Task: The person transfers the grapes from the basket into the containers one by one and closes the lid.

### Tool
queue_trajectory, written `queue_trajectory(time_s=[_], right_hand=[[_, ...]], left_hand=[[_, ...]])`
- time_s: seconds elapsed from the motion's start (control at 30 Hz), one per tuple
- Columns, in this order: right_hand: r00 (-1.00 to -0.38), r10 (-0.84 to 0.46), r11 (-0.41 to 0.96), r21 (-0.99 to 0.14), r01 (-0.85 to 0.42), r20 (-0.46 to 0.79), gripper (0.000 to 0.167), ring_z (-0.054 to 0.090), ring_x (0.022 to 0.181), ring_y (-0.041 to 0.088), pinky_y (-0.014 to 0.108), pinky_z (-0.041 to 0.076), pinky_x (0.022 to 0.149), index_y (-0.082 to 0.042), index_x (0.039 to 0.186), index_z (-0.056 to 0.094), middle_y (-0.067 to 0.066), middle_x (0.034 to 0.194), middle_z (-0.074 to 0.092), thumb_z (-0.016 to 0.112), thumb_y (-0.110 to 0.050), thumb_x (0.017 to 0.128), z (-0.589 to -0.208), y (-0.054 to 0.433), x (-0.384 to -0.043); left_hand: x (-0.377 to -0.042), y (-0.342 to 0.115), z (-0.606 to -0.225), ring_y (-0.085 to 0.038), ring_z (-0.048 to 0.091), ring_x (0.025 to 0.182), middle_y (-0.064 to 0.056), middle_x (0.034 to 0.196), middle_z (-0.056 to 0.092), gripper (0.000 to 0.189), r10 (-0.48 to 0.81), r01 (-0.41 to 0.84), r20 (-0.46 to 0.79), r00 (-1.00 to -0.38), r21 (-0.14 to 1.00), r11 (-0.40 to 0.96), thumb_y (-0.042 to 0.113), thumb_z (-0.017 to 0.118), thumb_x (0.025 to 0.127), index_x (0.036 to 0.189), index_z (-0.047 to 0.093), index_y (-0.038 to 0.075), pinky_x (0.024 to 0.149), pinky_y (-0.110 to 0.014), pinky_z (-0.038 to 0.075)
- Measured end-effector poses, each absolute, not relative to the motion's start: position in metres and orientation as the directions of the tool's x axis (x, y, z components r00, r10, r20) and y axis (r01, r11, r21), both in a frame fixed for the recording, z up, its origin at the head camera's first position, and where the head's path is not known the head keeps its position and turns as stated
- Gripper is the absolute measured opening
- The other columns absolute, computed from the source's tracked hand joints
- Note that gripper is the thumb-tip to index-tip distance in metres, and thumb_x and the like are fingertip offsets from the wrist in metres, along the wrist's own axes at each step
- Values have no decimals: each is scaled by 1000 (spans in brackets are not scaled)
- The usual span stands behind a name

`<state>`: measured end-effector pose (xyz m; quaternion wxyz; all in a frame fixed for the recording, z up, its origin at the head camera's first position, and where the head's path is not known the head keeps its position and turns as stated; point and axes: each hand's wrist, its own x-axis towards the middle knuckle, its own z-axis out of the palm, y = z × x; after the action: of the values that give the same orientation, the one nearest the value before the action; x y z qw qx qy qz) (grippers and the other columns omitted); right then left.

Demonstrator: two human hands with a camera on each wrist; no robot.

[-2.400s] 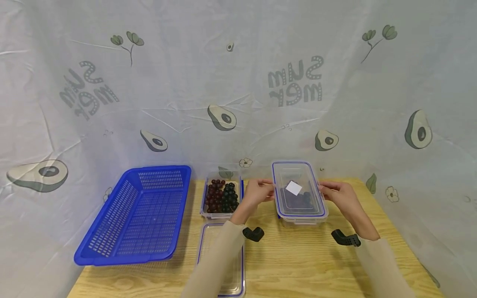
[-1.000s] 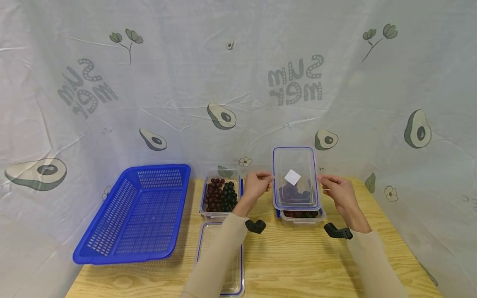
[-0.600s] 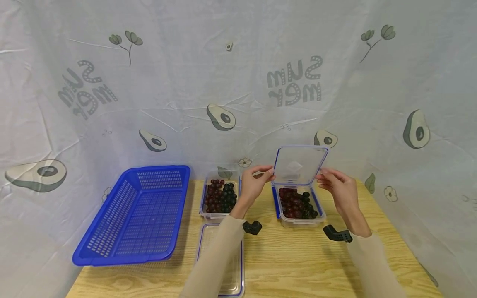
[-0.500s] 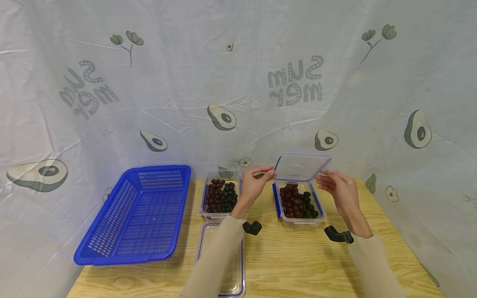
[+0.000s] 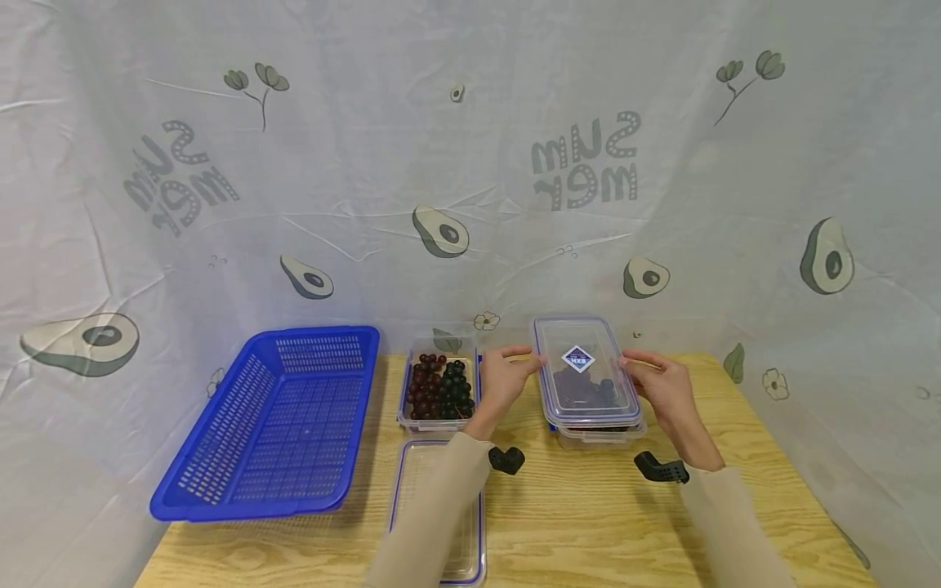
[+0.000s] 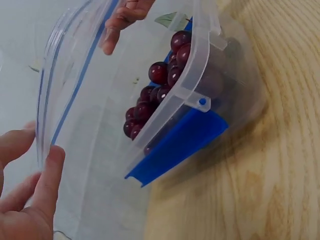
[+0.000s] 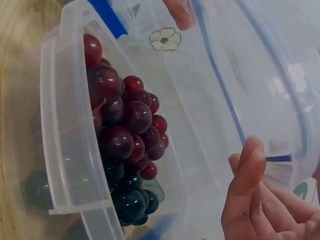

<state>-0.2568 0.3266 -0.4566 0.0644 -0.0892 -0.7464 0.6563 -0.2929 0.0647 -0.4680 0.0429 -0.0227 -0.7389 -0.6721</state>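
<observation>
A clear lid (image 5: 588, 384) with a blue seal and a diamond logo sticker is held over the right-hand food container (image 5: 603, 438). My left hand (image 5: 506, 381) pinches its left edge between thumb and fingers. On the opposite edge, my right hand (image 5: 664, 394) pinches it the same way. Both wrist views show a gap between lid and container rim. Inside the container lie dark red grapes (image 7: 135, 117) and blackish-green grapes (image 7: 131, 205). A blue side latch (image 6: 185, 142) hangs folded out from the container in the left wrist view.
A second uncovered container (image 5: 434, 425) with red and dark green grapes stands left of my left hand. In front of it another clear lid (image 5: 470, 531) lies on the wooden table (image 5: 588, 523), partly under my left sleeve. A blue plastic basket (image 5: 294, 441) sits at the left.
The lid was lifted off the right container, tipped up and turned over, then lowered back over it. Its printed sticker face now shows instead of the plain white back. Both hands kept hold.
</observation>
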Motion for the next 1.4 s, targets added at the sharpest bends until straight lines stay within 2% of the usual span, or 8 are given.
queue_trajectory(time_s=[0.13, 0.33, 0.57, 0.67, 0.9, 1.03, 1.23, 1.4], right_hand=[[-974, 221, 156, -985, 74, -39, 58, 69, 77, -5, 14, 60, 72, 10, 146, 55, -27, 84, 69, 71, -25, 102, -460, 326, -260], [-973, 229, 211, -973, 90, -40, 57, 65, 83, -7, 12, 58, 75, 7, 147, 56, -27, 91, 64, 68, -29, 104, -461, 327, -260], [-974, 228, 276, -958, 80, -15, 59, 63, 86, -6, 12, 58, 76, 5, 147, 57, -19, 99, 62, 72, -30, 101, -464, 332, -261], [-968, 250, 320, -943, 92, -9, 58, 63, 83, -5, 12, 58, 74, 6, 144, 59, -11, 104, 66, 73, -30, 100, -465, 333, -260], [-952, 307, 440, -885, 155, -14, 55, 64, 89, 8, 13, 53, 69, 6, 140, 63, 29, 134, 65, 71, -32, 101, -472, 332, -259], [-940, 339, 439, -877, 194, -39, 52, 65, 93, 13, 12, 50, 68, 6, 138, 65, 31, 138, 64, 70, -30, 102, -479, 331, -261], [-941, 334, 432, -879, 199, -49, 49, 65, 84, 9, 15, 52, 66, 8, 136, 65, 33, 135, 65, 69, -26, 102, -488, 329, -263], [-944, 325, 430, -880, 201, -56, 48, 67, 86, 12, 15, 53, 66, 8, 138, 64, 34, 136, 64, 67, -25, 103, -492, 328, -264]], left_hand=[[-294, 67, -474, -18, 73, 94, -12, 114, 78, 33, -46, 57, 61, -997, 995, 78, 28, 89, 86, 111, 82, 8, 79, -33, 62], [-294, 76, -476, -12, 70, 82, -9, 97, 81, 25, -67, 39, 47, -997, 991, 125, 29, 88, 87, 99, 85, 8, 70, -26, 57], [-292, 88, -479, -24, 80, 82, -11, 94, 81, 25, -69, -28, -25, -997, 999, 42, 25, 87, 88, 102, 83, 5, 72, -31, 65], [-292, 93, -480, -19, 79, 77, -10, 96, 82, 25, -86, -40, -33, -996, 996, 83, 26, 87, 88, 102, 84, 6, 70, -31, 64], [-293, 102, -489, -11, 73, 71, -7, 91, 80, 26, -67, -57, -45, -997, 981, 185, 27, 90, 84, 97, 84, 6, 68, -31, 63], [-294, 106, -494, -10, 70, 74, -7, 92, 80, 30, -88, -55, -36, -995, 973, 226, 27, 93, 81, 96, 84, 4, 66, -27, 59], [-294, 108, -500, -12, 70, 77, -8, 97, 79, 36, -97, -79, -56, -994, 964, 255, 28, 95, 78, 101, 83, 3, 68, -29, 60], [-296, 109, -503, -11, 70, 75, -8, 98, 79, 34, -107, -86, -59, -992, 959, 270, 28, 95, 79, 99, 83, 4, 67, -29, 61]])
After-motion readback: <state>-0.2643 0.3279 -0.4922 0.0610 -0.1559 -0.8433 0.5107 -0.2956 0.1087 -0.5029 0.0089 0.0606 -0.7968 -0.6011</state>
